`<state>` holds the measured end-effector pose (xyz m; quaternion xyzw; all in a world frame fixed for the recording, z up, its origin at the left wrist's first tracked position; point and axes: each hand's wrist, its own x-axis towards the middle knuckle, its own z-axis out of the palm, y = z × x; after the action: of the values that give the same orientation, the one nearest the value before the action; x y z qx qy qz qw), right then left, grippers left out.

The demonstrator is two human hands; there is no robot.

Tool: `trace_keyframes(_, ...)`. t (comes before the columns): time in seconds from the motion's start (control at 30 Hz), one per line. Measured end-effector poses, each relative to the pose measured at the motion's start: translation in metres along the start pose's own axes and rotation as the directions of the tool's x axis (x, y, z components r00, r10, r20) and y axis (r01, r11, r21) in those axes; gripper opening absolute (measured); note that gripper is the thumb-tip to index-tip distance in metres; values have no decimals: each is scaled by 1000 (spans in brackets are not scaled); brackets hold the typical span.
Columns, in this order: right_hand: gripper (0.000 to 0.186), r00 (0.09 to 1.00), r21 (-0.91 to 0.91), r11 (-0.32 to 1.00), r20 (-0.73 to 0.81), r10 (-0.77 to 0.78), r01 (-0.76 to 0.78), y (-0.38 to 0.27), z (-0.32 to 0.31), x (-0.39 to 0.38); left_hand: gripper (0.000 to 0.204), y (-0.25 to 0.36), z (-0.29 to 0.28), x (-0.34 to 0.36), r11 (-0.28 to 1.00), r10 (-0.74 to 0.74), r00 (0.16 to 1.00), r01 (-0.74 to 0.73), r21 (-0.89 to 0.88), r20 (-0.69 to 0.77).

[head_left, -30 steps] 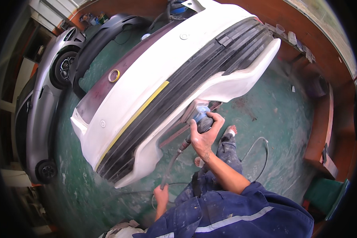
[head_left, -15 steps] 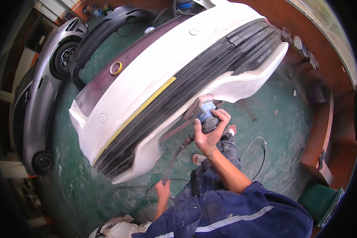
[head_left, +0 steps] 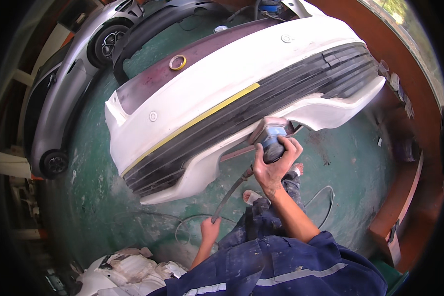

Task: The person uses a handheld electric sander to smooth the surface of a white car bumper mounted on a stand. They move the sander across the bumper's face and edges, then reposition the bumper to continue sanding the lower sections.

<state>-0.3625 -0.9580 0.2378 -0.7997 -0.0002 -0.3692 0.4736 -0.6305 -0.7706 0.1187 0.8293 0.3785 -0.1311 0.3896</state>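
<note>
A large white car bumper (head_left: 217,101) with a ribbed black lower section (head_left: 266,103) lies tilted before me. My right hand (head_left: 275,170) is closed round the dark round body of a blue-and-black sander (head_left: 275,139). Its rectangular pad rests at the bumper's lower white edge, near the middle; whether it presses flat there I cannot tell. From the sander a grey hose (head_left: 232,195) runs down to my left hand (head_left: 210,230), whose fingers are wrapped round it. Along the border of white and black runs a yellow tape strip (head_left: 202,118).
A tape roll (head_left: 177,62) sits on the bumper's maroon upper part. The hose loops over the green floor (head_left: 91,197) by my feet. Silver car (head_left: 74,84) and dark bumper (head_left: 148,32) stand at far left; white parts (head_left: 128,274) lie near left, a reddish ledge (head_left: 397,207) right.
My view has turned, so the bumper and both hands appear further right and the bumper lies flatter across the picture. The sander stays at the lower edge; both grips are unchanged.
</note>
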Motion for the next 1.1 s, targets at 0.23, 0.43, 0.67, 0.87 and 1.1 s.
trace_keyframes(0.23,56,920,-27,969,323,-222,244,-54,16,-48,39,-63,20,-34,994,-105,993,106,-15,56)
trace_keyframes(0.43,44,809,-88,930,527,-260,357,-85,9,-34,34,-73,33,-46,999,-21,987,27,-33,156)
trace_keyframes(0.67,44,812,-254,889,552,-190,381,-93,2,1,28,-37,37,-44,994,111,982,-111,-6,152)
trace_keyframes(0.87,40,743,-193,869,620,-252,456,-98,4,-1,29,-40,57,-45,989,147,973,-141,-44,179)
trace_keyframes(1.1,45,778,-222,879,587,-225,421,-93,0,3,31,-31,55,-46,988,155,980,-154,-14,125)
